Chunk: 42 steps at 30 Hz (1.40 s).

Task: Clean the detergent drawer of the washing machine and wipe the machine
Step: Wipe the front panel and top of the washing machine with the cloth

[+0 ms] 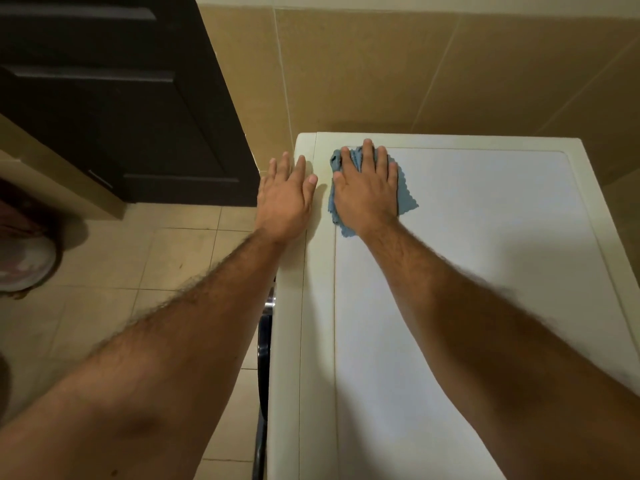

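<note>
The washing machine (450,271) stands against the beige tiled wall (381,71), its white top filling the right side of the view. On this top, near the far left corner, the right hand (367,192) presses flat on a blue cloth (407,199), fingers straight. The left hand (285,195) rests flat on the machine's left edge, fingers straight, just beside the cloth. Left of the machine is a dark door (104,98).

we see the washing machine (450,271) from above, its flat white top framed by a cream rim; a crumpled blue cloth (405,199) with scalloped edges lies flat near the top's far left corner
</note>
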Each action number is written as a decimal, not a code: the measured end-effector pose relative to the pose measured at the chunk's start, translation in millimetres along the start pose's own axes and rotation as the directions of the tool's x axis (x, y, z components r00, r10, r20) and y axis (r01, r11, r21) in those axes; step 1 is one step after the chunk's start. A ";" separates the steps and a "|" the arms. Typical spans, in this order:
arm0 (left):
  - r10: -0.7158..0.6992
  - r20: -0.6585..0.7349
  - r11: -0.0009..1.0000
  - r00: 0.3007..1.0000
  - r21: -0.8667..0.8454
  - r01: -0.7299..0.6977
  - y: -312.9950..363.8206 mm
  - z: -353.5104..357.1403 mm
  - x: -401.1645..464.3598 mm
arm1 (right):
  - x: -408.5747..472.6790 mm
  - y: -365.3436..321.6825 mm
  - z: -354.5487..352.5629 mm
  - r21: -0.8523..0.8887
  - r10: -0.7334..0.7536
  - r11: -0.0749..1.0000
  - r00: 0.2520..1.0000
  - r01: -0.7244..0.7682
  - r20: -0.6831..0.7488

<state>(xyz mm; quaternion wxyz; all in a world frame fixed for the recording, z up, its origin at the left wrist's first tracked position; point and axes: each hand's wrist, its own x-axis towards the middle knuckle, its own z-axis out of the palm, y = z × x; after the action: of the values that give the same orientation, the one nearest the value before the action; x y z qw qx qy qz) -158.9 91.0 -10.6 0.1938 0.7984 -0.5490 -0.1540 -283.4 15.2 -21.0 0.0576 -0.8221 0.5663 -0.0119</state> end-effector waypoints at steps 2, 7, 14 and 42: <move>-0.010 0.006 1.000 1.000 -0.006 0.010 -3.0 -0.5 -2.8 | -19.3 1.7 1.8 -0.015 -0.026 1.000 1.000 0.026 0.003; 0.020 0.004 1.000 1.000 -0.012 -0.020 0.4 -1.5 2.9 | -22.1 6.5 -0.3 0.002 -0.054 0.999 0.999 0.054 0.009; 0.069 -0.017 0.997 0.997 0.033 -0.068 13.5 7.5 16.0 | 54.8 9.4 -4.5 0.012 -0.038 0.999 0.999 0.038 -0.003; 0.172 0.044 0.967 0.984 0.183 -0.177 97.1 49.5 40.2 | 99.6 133.9 -21.9 0.026 0.069 0.997 0.996 -0.067 -0.057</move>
<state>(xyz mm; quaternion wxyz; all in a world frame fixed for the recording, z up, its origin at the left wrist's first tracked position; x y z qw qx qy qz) -246.9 15.1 -8.9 0.1233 0.7594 -0.6316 -0.0952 -374.1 -126.5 -18.3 0.0516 -0.8010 0.5951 -0.0406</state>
